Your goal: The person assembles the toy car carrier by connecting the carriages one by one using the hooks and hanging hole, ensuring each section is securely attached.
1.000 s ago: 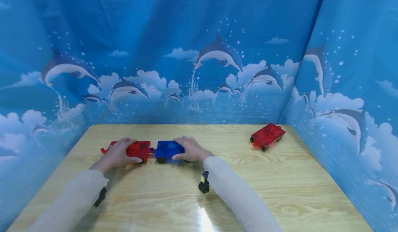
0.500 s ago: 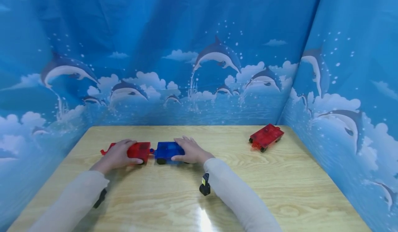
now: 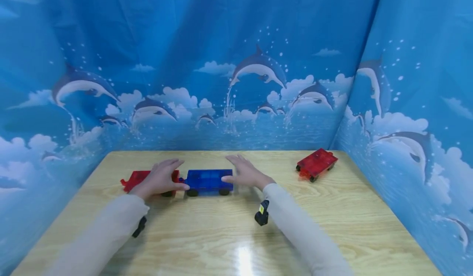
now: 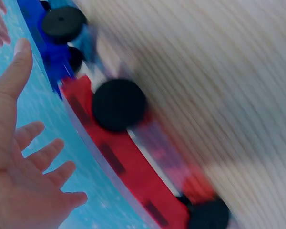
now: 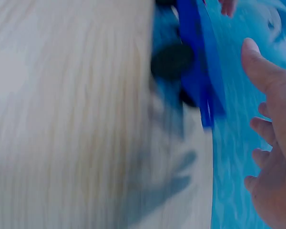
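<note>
A red toy wagon (image 3: 137, 178) and a blue toy wagon (image 3: 207, 179) stand end to end on the table, joined at a small coupling. My left hand (image 3: 162, 178) hovers over the red wagon's right end, fingers spread; the left wrist view shows it apart from the red wagon (image 4: 128, 167). My right hand (image 3: 246, 173) is at the blue wagon's right end, its thumb in front of the wagon in the head view. In the right wrist view that hand (image 5: 276, 129) is off the blue wagon (image 5: 198, 57), fingers loosely spread and holding nothing.
Another red wagon (image 3: 317, 163) stands angled at the table's back right. The wooden table (image 3: 207, 235) is bordered by blue dolphin-print curtains (image 3: 207, 83) at the back and sides.
Both hands have let go of the wagons and moved right, the left toward the coupling, the right past the blue wagon's end. The wagons stay in place.
</note>
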A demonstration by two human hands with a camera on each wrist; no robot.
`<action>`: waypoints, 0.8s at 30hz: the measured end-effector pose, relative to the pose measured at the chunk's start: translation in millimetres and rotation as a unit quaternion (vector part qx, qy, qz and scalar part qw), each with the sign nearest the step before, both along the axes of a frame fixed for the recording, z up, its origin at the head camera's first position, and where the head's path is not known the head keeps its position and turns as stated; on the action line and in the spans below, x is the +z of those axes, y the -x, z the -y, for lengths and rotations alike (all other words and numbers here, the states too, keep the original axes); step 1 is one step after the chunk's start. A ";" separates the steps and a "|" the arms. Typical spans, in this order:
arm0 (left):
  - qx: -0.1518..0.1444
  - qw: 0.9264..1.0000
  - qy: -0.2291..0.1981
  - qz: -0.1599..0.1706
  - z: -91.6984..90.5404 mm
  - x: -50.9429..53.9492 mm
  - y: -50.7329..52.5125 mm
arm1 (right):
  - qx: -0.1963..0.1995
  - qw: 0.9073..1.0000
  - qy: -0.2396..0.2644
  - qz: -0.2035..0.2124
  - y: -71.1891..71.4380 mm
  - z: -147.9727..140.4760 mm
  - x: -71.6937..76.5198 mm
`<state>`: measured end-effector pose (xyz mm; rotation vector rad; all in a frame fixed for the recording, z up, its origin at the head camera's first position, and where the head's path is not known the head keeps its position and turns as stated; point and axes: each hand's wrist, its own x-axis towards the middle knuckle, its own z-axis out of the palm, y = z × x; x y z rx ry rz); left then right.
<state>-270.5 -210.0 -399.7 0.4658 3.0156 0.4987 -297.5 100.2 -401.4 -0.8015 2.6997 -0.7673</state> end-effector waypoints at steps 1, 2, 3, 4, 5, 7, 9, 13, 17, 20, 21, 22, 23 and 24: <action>-0.006 1.000 -0.004 0.000 -3.9 -0.9 1.5 | -0.007 1.000 0.001 -0.002 1.9 -7.9 0.5; -0.010 1.000 -0.005 -0.001 -7.8 -2.6 3.4 | -0.013 1.000 0.002 -0.008 3.8 -16.2 0.7; -0.015 1.000 -0.009 -0.001 -12.0 -3.7 4.9 | -0.022 1.000 0.003 -0.010 5.3 -24.7 1.5; -0.020 1.000 -0.012 -0.002 -16.3 -4.5 6.1 | -0.031 0.999 0.003 -0.012 6.5 -33.6 2.1; -0.025 1.000 -0.013 -0.004 -20.7 -5.4 7.1 | -0.039 0.999 0.005 -0.015 7.6 -43.1 2.6; -0.034 0.999 -0.019 -0.005 -30.1 -5.6 7.9 | -0.058 0.998 0.006 -0.018 9.3 -63.1 3.3; -0.039 0.999 -0.024 -0.004 -39.0 -6.0 8.4 | -0.076 0.997 0.009 -0.017 10.1 -84.0 4.5; -0.044 0.999 -0.028 0.001 -51.5 -6.0 8.7 | -0.098 0.995 0.009 -0.021 12.3 -124.0 7.3; -0.049 0.999 -0.022 0.007 -59.3 -6.7 8.1 | -0.121 0.992 -0.004 -0.025 11.0 -161.5 10.3; -0.050 0.998 -0.024 0.014 -63.0 -7.1 7.6 | -0.133 0.990 -0.024 -0.034 9.1 -186.1 11.7; -0.050 0.998 -0.023 0.015 -64.0 -7.4 7.6 | -0.136 0.989 -0.031 -0.038 8.7 -193.6 11.7; -0.050 0.998 -0.023 0.015 -64.8 -7.7 7.7 | -0.138 0.989 -0.038 -0.042 7.9 -200.4 11.9; -0.050 0.998 -0.025 0.017 -65.9 -7.6 7.4 | -0.139 0.988 -0.045 -0.046 7.1 -206.6 11.8; -0.049 0.998 -0.026 0.017 -66.8 -8.0 7.6 | -0.142 0.987 -0.050 -0.048 6.3 -212.5 11.3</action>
